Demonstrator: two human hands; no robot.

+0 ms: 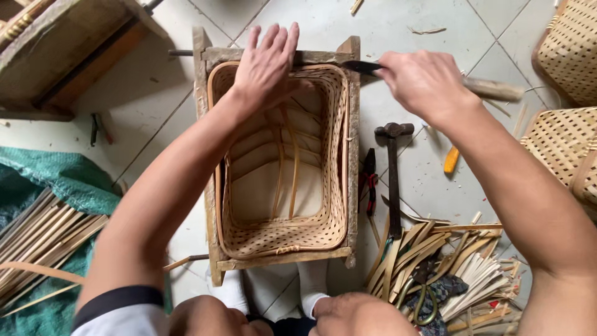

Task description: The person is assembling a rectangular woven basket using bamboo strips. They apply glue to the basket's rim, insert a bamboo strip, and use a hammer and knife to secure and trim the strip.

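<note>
Pale woven bamboo basket (280, 211) sits snug inside a rough wooden frame (353, 155) on the tiled floor (429, 186). Left hand (266, 67) lies flat, fingers spread on the far rim, gripping nothing. Right hand (423, 81) is closed round a dark-bladed knife with a worn wooden handle (491, 89), tip at the far corner. Blade and fingertips are near; a slip could nick them or split the weave.

Left hand (266, 68) flat on far rim of woven bamboo basket (323, 230) set inside wooden frame (353, 155). Right hand (423, 81) gripping knife (364, 66), blade at basket rim. Hammer (393, 174), pliers (369, 180), bamboo strips (435, 249) on tiled floor (155, 106).
</note>
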